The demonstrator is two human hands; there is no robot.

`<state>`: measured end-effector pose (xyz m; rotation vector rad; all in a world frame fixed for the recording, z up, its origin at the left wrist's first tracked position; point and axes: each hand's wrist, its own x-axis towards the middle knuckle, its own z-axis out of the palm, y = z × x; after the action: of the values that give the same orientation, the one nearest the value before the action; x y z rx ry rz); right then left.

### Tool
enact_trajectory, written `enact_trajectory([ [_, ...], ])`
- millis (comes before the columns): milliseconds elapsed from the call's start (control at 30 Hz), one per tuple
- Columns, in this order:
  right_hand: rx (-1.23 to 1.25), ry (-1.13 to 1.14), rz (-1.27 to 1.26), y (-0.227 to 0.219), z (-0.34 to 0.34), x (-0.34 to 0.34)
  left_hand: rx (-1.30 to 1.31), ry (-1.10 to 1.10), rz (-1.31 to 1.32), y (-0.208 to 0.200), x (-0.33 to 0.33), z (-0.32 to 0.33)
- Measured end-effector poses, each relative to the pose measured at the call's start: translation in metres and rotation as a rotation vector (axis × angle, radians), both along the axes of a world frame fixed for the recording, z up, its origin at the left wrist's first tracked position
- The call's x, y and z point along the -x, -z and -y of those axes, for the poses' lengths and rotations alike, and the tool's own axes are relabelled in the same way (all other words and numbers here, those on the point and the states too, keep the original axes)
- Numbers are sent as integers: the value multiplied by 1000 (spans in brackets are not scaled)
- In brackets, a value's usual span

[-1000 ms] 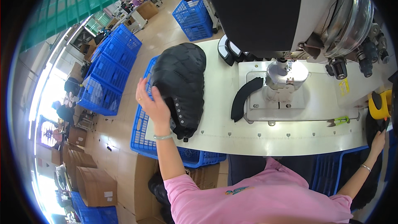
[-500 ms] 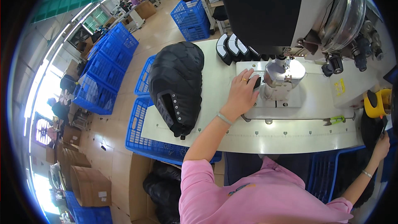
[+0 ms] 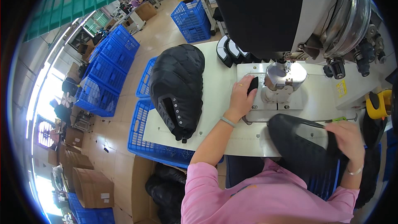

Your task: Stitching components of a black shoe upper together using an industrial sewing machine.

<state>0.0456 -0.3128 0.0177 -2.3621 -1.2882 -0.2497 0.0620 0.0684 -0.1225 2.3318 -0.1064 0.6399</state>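
Observation:
A sewing machine with a metal post (image 3: pixel 286 76) stands in front of me, its dark head (image 3: pixel 259 12) above the bed. My left hand (image 3: pixel 241 97) rests beside the post. Its fingers are closed on a small black curved piece (image 3: pixel 253 84). At the table's front right edge, my right hand (image 3: pixel 347 137) grips a black shoe upper (image 3: pixel 290 135) by its edge. The upper's curved end points left, partly over the table, and its rear part is blurred. On the left of the table lies a stack of nested black shoe uppers (image 3: pixel 178 83).
Several black-and-white curved pieces (image 3: pixel 224 52) sit behind the machine bed. Green-handled thread snips (image 3: pixel 340 119) lie partly behind the right hand, near a yellow holder (image 3: pixel 379 104). Blue crates (image 3: pixel 137 130) stand beside and under the table; a cardboard box (image 3: pixel 141 182) holds black items.
My right hand has come from the far right edge to the table front, bringing the black upper. My left hand stays by the post with the small black piece.

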Motion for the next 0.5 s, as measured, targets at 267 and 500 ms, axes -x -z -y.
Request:
enact_trajectory([
  [267, 112, -268, -23, 42, -81, -22, 298, -26, 18, -19, 12, 2],
  [500, 471, -356, -196, 52, -89, -15, 399, -24, 139, -28, 15, 0],
])
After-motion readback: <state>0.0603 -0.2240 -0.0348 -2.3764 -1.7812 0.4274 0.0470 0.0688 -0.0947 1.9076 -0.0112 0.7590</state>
